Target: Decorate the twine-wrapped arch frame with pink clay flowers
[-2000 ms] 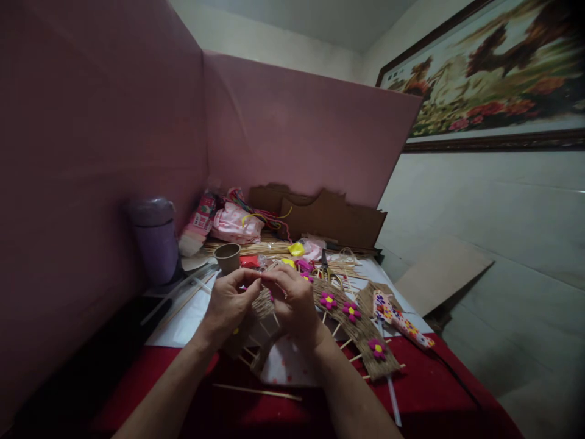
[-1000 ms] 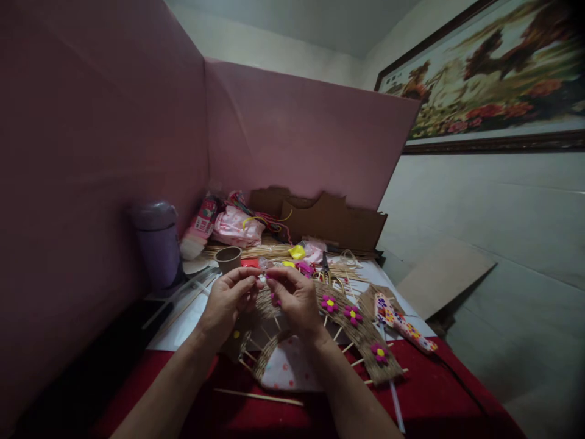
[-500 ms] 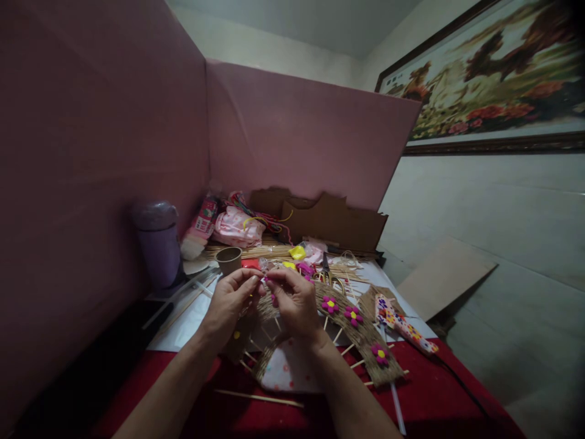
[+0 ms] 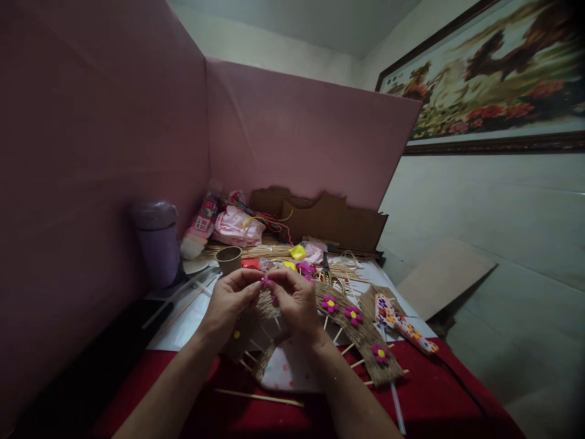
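Fingertips of the left hand [image 4: 228,302] and right hand [image 4: 296,300] had shifted slightly since half a second earlier, both pinching a small magenta piece [image 4: 265,280] above the flower-trimmed twine arch [image 4: 365,336], probably because something so tiny needed precise control.

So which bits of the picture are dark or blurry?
In the head view, the lower left is almost black; in the head view, the purple container looks soft-edged; also in the head view, the pink bit between the left hand and right hand is too small to see clearly.
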The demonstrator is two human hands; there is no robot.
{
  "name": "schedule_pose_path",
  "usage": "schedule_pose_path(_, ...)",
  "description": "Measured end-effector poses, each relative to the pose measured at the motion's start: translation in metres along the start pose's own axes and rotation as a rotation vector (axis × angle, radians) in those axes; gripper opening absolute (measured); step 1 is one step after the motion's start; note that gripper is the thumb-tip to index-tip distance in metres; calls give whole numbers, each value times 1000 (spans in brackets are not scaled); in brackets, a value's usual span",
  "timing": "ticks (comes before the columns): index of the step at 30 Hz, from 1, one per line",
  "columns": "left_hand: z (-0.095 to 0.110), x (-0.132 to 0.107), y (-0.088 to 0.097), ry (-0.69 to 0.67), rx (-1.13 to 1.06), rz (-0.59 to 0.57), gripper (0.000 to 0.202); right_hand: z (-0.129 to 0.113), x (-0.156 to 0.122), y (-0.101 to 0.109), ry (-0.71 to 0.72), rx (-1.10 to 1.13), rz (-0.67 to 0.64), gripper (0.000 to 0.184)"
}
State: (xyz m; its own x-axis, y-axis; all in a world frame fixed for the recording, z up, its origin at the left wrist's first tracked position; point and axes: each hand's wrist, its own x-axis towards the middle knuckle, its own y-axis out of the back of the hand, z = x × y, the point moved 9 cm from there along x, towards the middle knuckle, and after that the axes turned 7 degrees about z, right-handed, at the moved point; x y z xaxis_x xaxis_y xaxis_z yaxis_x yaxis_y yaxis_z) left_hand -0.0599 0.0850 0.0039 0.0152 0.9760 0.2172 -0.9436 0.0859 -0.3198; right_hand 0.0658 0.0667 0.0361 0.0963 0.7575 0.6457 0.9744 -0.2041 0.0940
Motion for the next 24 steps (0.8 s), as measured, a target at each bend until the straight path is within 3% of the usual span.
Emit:
schedule_pose_path(13,8,-2,1,-56,46,26,19,-1,0,-1,25,-47,-5,8)
schedule_pose_path(24,22,-6,1,-191,279,102,16,-8,0,0,65,-97,-12,11)
